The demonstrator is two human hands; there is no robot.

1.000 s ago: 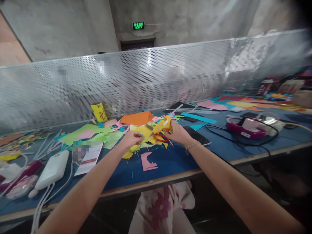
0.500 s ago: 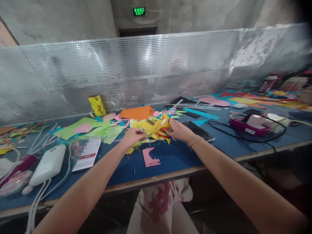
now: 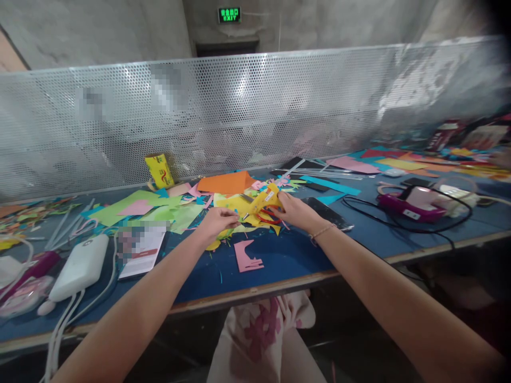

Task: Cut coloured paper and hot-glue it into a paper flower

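My right hand [image 3: 297, 210] is wrapped round a yellow hot glue gun [image 3: 266, 199], with a clear glue stick [image 3: 293, 168] jutting from its back. The gun's metal nozzle points down and left, close to the fingertips of my left hand [image 3: 219, 222]. Those fingers are pinched together; whatever is between them is too small to make out. Red-handled scissors [image 3: 268, 217] lie just under the gun, partly hidden by it. Yellow paper scraps [image 3: 249, 205] spread beneath both hands. Nearer the table edge lies a cut piece of pink paper [image 3: 244, 256].
Green paper [image 3: 128, 207] and an orange sheet [image 3: 223, 182] lie behind my hands. A yellow packet [image 3: 159, 171] leans by the perforated metal screen [image 3: 239, 117]. A phone [image 3: 329, 214], a white power bank [image 3: 82, 266] with cables, and a purple power strip [image 3: 413, 206] flank the work.
Both hands hold nearly the same pose. The glue gun's nozzle shows more clearly beside the left fingertips, and the view has shifted slightly.
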